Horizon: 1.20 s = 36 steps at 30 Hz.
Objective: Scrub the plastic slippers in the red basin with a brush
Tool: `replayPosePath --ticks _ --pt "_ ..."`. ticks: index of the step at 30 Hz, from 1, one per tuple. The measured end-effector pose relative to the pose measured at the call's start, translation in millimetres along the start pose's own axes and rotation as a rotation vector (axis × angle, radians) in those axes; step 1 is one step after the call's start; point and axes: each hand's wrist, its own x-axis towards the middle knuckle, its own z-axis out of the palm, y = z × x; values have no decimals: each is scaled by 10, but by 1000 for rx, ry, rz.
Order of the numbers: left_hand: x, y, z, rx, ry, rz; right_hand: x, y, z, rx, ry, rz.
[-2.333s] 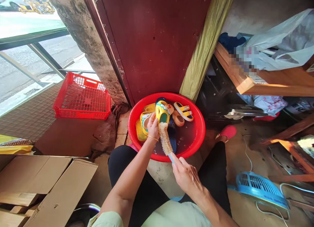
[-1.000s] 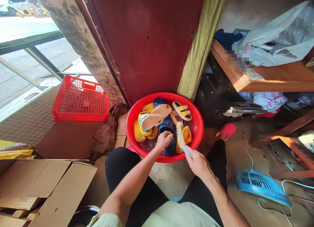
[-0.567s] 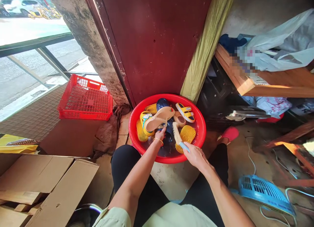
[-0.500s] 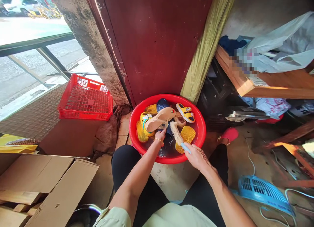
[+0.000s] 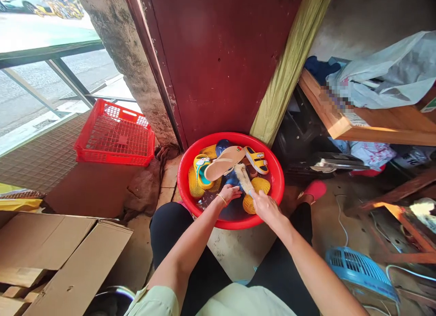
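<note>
A red basin (image 5: 282, 179) of water stands between the knees, with several sandals in it. A beige sandal (image 5: 223, 163) lies sole up across the others. My left hand (image 5: 230, 193) is just below it, over a dark blue shoe (image 5: 232, 178), fingers stretched and holding nothing that I can see. My right hand (image 5: 266, 206) is closed round the blue handle of a brush (image 5: 244, 177); its pale bristles are beside the dark blue shoe. Around them are a yellow-and-teal sandal (image 5: 202, 170), a yellow-and-white sandal (image 5: 256, 160) and yellow soles (image 5: 260, 187).
At the left are a red crate (image 5: 116, 138) and cardboard boxes (image 5: 44, 238). A dark red door (image 5: 221, 66) rises behind the basin. On the right are a wooden table (image 5: 381, 129) with plastic bags, a blue fan (image 5: 361, 270) and cables on the floor.
My left hand has let go of the beige sandal and moved slightly down and right, its fingers now extended. The sandal has settled with its sole up. The brush has shifted a little left with my right hand.
</note>
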Motion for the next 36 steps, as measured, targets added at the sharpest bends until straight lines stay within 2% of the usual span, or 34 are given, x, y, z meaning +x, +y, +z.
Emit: replayPosePath --ticks 3,5,7,9,12,14,17,20,22,25,28,31,33,36 --pt "14 -16 43 5 -2 54 -401 33 148 -43 -16 -85" --pt "-10 -17 63 11 -29 62 -519 37 159 -81 -33 -67" --pt "-60 -16 77 24 -91 58 -435 30 89 -97 -34 1" --pt "-118 -16 88 48 -118 81 -202 29 -30 -78 -16 77" --pt "-168 -15 99 71 -39 121 141 45 -171 -19 19 122" --pt "-166 -13 105 73 2 118 197 46 -161 11 54 132" --pt "-132 -7 122 21 25 113 -63 -7 16 21 88 133" --pt "-95 17 143 -89 23 95 -524 -94 216 -18 54 67" --pt "-85 35 160 -140 13 81 -731 -138 273 -44 12 45" --pt "-118 33 203 -140 -29 75 -679 -135 237 -57 -7 110" --pt "-219 27 224 45 -82 108 -323 -5 155 -4 4 222" --pt "-359 115 134 415 -95 200 -42 211 166 127 21 244" --pt "-448 232 -1 692 -27 292 -7 343 248 231 95 244" --pt "-528 373 -257 1002 179 367 -137 437 404 409 255 268"
